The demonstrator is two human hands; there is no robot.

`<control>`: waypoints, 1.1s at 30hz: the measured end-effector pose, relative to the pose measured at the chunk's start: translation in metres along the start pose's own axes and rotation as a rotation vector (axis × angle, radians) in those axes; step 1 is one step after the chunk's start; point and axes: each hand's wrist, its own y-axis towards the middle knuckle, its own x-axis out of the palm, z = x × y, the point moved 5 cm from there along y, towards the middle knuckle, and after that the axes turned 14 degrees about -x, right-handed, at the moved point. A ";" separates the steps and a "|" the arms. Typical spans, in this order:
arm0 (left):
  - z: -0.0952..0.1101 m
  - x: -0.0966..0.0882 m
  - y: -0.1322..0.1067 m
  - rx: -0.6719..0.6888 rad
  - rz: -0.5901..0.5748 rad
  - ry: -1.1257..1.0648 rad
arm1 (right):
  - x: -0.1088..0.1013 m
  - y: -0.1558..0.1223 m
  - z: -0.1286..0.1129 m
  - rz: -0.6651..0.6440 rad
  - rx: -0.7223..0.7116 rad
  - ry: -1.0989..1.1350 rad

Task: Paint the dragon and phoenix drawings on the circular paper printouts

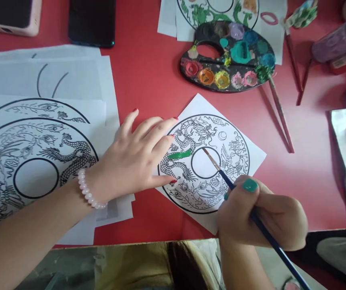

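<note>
My left hand (pixel 144 155), a pale bead bracelet (pixel 89 191) at its wrist, lies with fingers spread, the fingertips on the left edge of a square paper sheet (pixel 253 152). Printed on that sheet is a ring-shaped dragon and bird line drawing (pixel 203 197), with one green painted patch (pixel 179 154) near the fingers. In my right hand (pixel 260 217) a blue-handled paintbrush (pixel 229 180) is gripped. Its tip points at the upper edge of the drawing's inner circle; whether it touches the paper I cannot tell.
A paint palette (pixel 227 60) sits beyond the sheet, with a paintbrush (pixel 281 114) leaning on its right end. More printed sheets (pixel 40 141) overlap at left. Two phones, one dark (pixel 91 22), one pink-edged (pixel 34 18), lie at the back of the red table (pixel 143 88).
</note>
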 end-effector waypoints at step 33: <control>-0.017 -0.011 0.004 0.153 0.240 0.167 | -0.024 -0.047 0.012 -0.235 -0.436 -0.254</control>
